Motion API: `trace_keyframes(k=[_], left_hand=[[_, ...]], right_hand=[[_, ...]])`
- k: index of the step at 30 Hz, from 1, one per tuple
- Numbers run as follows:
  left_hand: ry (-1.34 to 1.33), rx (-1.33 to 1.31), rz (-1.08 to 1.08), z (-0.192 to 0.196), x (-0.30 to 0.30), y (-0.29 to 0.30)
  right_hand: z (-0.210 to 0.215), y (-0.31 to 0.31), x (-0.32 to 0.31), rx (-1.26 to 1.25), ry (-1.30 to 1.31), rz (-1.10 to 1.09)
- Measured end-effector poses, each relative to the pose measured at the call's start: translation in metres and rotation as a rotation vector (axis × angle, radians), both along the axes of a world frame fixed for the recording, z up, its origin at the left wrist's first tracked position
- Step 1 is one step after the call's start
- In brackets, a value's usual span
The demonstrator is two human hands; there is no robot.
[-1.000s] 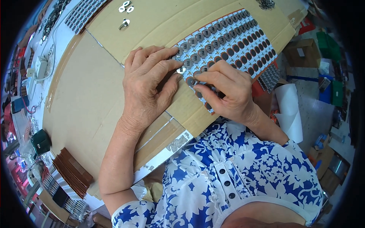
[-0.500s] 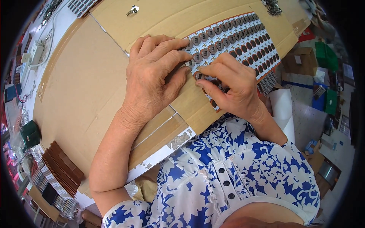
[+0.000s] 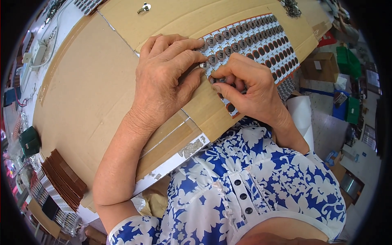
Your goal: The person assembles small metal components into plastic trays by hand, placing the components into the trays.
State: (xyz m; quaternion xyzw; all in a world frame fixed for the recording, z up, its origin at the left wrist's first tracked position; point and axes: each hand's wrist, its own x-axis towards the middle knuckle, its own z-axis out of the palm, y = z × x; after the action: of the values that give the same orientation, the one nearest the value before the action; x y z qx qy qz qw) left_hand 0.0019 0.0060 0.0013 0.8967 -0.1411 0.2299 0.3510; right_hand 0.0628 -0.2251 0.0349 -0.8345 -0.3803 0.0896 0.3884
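A sheet [image 3: 261, 45] with a red-brown edge lies on the cardboard-covered table, carrying rows of small dark round and shield-shaped pieces on a pale backing. My left hand [image 3: 165, 69] rests at its left edge, fingers stretched forward and slightly apart, their tips on the sheet. A small silvery piece [image 3: 203, 65] shows by its index fingertip. My right hand [image 3: 253, 85] is over the near left corner, thumb and index finger pinched on a small dark piece [image 3: 213, 80] at the sheet's edge. The curled fingers partly hide that piece and the rows beneath.
A small metal part [image 3: 143, 8] lies on the far cardboard, and a pile of metal bits [image 3: 291, 8] sits beyond the sheet. Brown strips [image 3: 63, 179] are stacked at lower left. A white roll [image 3: 301, 116] and a cardboard box [image 3: 320, 66] stand right of the table.
My right hand's thumb and index finger have closed together at the sheet's edge, and its other fingers have curled in. My left hand has stayed nearly in place.
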Motion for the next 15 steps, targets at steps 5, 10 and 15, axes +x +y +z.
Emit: trace_keyframes(k=[5, 10, 15], left_hand=[[0.028, 0.024, -0.007, 0.003, -0.001, 0.0], [0.021, 0.019, -0.003, 0.003, 0.001, -0.001], [-0.007, 0.023, 0.004, 0.003, 0.002, -0.003]], right_hand=[[-0.008, 0.001, -0.002, 0.017, -0.083, 0.0], [-0.013, -0.004, -0.01, 0.272, -0.116, -0.092], [-0.016, -0.034, 0.002, 0.392, -0.054, -0.24]])
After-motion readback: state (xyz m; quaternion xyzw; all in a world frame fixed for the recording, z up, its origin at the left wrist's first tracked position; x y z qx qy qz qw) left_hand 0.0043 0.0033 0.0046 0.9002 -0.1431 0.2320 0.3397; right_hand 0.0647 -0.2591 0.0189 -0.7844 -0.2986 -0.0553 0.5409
